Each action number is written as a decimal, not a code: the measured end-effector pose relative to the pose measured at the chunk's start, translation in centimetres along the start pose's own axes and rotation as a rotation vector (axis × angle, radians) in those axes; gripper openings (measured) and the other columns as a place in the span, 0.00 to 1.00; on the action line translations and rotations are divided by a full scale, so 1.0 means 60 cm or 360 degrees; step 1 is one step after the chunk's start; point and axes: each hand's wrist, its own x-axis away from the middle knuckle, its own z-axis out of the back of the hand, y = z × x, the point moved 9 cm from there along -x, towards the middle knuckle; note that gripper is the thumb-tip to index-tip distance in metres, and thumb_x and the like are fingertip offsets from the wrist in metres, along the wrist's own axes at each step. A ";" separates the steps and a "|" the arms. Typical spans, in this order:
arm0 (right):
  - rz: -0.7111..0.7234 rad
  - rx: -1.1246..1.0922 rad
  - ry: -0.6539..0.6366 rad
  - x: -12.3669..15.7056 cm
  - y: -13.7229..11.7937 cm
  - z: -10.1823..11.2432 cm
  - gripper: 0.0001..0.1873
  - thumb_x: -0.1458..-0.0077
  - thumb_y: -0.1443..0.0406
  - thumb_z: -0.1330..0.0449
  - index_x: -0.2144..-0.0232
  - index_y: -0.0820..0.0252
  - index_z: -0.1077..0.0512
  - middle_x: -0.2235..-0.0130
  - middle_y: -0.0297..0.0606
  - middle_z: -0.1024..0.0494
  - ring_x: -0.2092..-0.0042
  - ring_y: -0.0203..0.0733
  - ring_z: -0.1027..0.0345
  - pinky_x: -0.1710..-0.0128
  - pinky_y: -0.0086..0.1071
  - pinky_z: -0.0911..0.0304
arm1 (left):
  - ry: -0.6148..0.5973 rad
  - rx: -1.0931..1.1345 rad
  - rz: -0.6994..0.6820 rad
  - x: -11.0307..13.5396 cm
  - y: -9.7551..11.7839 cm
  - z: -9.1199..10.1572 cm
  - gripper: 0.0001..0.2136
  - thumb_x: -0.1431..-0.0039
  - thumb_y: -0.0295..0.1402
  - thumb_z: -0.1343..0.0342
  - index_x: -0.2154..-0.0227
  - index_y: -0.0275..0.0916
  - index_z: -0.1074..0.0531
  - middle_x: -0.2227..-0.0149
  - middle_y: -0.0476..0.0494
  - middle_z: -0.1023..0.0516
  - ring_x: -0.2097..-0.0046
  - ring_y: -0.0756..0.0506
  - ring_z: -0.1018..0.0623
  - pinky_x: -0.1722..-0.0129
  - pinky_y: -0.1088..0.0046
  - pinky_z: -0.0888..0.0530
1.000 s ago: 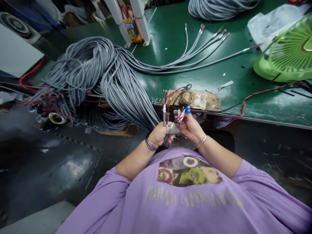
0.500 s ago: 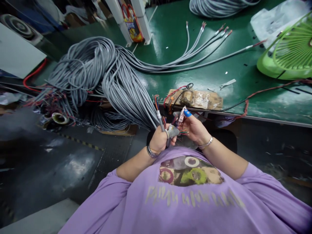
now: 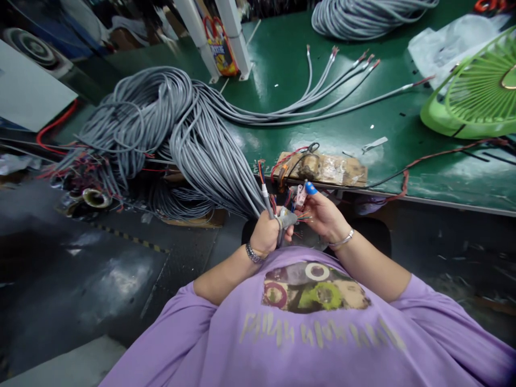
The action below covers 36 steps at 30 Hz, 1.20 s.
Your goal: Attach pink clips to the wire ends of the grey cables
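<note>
**Hands drift slightly right, cable end tilted**

Head view: since a second ago the grey cable (image 3: 266,198) leans left. Left hand (image 3: 266,232) clenches it below the bench (image 3: 403,123) edge; right hand (image 3: 322,215) pinches its coloured wires (image 3: 300,216), beside the cable bundle (image 3: 193,140).

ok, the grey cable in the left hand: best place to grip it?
Probably the grey jacket just below the stripped end, where the left hand is closed round it. Come from the side: the cable stands nearly upright and the bare coloured wires fan out above.
</note>
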 end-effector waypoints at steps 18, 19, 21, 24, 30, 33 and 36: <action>-0.0027 -0.0050 -0.0049 0.003 0.008 0.000 0.27 0.49 0.41 0.41 0.70 0.58 0.27 0.73 0.34 0.23 0.74 0.36 0.33 0.75 0.29 0.36 | -0.0044 -0.0047 0.0001 0.005 -0.003 -0.001 0.15 0.57 0.40 0.36 0.80 0.37 0.34 0.85 0.53 0.31 0.85 0.54 0.34 0.85 0.78 0.35; -0.0048 -0.0027 -0.0062 0.004 0.009 0.001 0.29 0.49 0.39 0.43 0.70 0.58 0.27 0.72 0.35 0.23 0.74 0.36 0.33 0.75 0.29 0.35 | -0.0041 -0.0040 -0.0012 0.008 -0.003 0.001 0.15 0.57 0.41 0.35 0.80 0.37 0.34 0.85 0.53 0.31 0.85 0.54 0.34 0.85 0.79 0.35; -0.0083 0.0028 -0.0103 0.006 0.010 0.003 0.31 0.50 0.37 0.44 0.70 0.59 0.27 0.71 0.36 0.23 0.74 0.35 0.34 0.75 0.30 0.35 | -0.0018 -0.0020 -0.0036 0.015 -0.001 0.006 0.16 0.56 0.42 0.35 0.80 0.37 0.35 0.84 0.53 0.30 0.85 0.54 0.33 0.85 0.79 0.35; -0.0076 0.0115 -0.0151 0.004 0.005 0.003 0.30 0.50 0.38 0.43 0.70 0.59 0.27 0.73 0.35 0.25 0.76 0.34 0.36 0.75 0.30 0.36 | 0.0046 0.0021 -0.0059 0.021 0.000 0.012 0.17 0.57 0.42 0.34 0.79 0.37 0.34 0.84 0.53 0.30 0.84 0.54 0.33 0.85 0.79 0.34; 0.0131 0.0183 -0.0066 -0.003 -0.008 0.006 0.19 0.49 0.49 0.35 0.72 0.60 0.27 0.76 0.33 0.26 0.76 0.33 0.38 0.76 0.28 0.39 | 0.0082 0.0074 -0.0106 0.014 0.004 0.005 0.17 0.57 0.43 0.34 0.78 0.37 0.33 0.84 0.53 0.30 0.84 0.54 0.32 0.85 0.80 0.35; 0.0164 0.0112 -0.0036 -0.003 -0.008 0.009 0.21 0.49 0.46 0.36 0.72 0.58 0.26 0.73 0.33 0.24 0.74 0.34 0.35 0.73 0.29 0.37 | 0.0100 0.0099 -0.0108 0.008 0.003 0.003 0.17 0.58 0.43 0.34 0.77 0.37 0.33 0.83 0.53 0.30 0.84 0.54 0.32 0.85 0.80 0.34; 0.0129 0.0061 -0.0056 -0.005 -0.007 0.006 0.22 0.49 0.45 0.37 0.72 0.58 0.27 0.74 0.32 0.25 0.73 0.34 0.34 0.73 0.29 0.37 | 0.0127 0.0110 -0.0074 0.004 -0.002 0.002 0.18 0.59 0.44 0.33 0.77 0.37 0.34 0.84 0.54 0.30 0.85 0.54 0.32 0.85 0.80 0.34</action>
